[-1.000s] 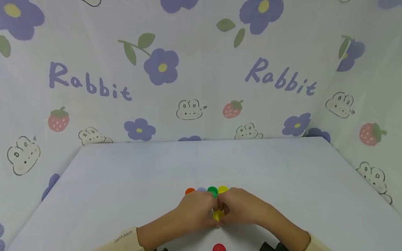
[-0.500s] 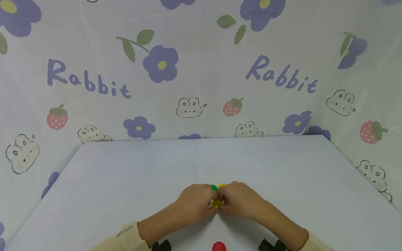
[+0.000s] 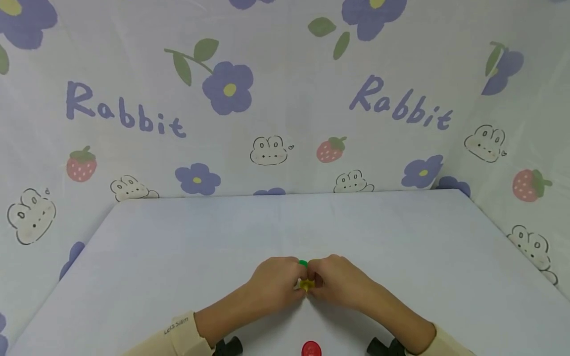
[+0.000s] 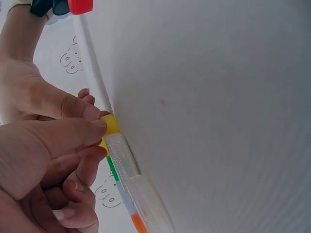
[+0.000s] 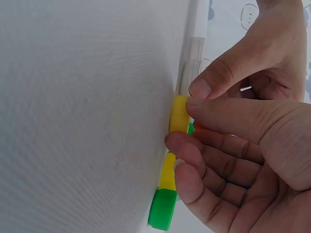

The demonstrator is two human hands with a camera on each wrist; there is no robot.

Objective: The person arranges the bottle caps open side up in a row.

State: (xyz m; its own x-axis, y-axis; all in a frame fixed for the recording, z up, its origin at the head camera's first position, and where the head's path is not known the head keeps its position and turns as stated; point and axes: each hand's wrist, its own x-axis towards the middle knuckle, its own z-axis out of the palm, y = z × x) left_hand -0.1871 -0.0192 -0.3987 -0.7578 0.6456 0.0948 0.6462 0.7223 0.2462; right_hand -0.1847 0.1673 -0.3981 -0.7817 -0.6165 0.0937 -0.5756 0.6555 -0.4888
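Note:
Both hands meet at the middle of the table over a small round yellow cap (image 3: pixel 306 285). My left hand (image 3: pixel 275 281) and my right hand (image 3: pixel 340 282) pinch it from either side, thumb tips almost touching. In the right wrist view the yellow cap (image 5: pixel 180 114) stands on the table under the fingertips. Just behind it is a row of small tubs, clear and ribbed in the left wrist view, with a green cap (image 3: pixel 303 263) peeking out between the hands. Light blue (image 4: pixel 125 196) and orange (image 4: pixel 138 223) pieces show in that row. From the head, the hands hide most of it.
A red round cap (image 3: pixel 311 348) lies near the front edge, between the wrists. Black wrist devices (image 3: pixel 229 346) sit by the sleeves. The white table (image 3: pixel 178 237) runs back to a patterned cloth wall (image 3: pixel 285 109).
Both hands have moved forward with the yellow cap, up against the row of tubs. The orange, light blue and rear yellow caps are now covered in the head view.

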